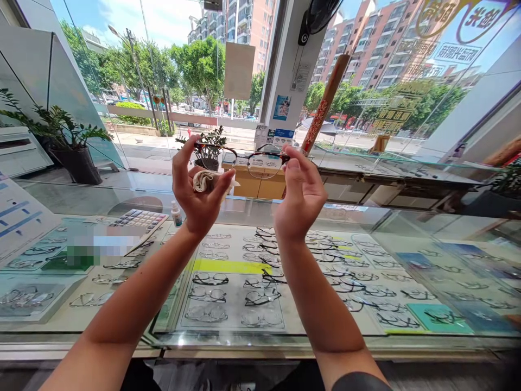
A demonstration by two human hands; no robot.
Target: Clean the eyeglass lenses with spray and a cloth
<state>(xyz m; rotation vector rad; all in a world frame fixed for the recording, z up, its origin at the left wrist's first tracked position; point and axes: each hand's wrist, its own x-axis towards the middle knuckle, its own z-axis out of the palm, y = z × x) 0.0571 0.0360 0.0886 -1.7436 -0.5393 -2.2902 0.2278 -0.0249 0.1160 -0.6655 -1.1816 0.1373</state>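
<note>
A pair of eyeglasses [242,156] with dark upper rims is held up in front of me, above the glass counter. My left hand [199,190] grips its left end between fingertips and also keeps a rolled, pale cloth [203,181] in the palm. At the opposite end, my right hand [301,195] pinches the frame near the hinge with thumb and forefinger. Through the lenses the far side of the shop shows. Both forearms reach out over the display case.
The glass display counter [228,339] holds many rows of eyeglasses. On its top at left stand a calculator [140,221] and a small spray bottle [176,214]. Beyond are a potted plant [75,157], a red-patterned pole [321,117] and large windows.
</note>
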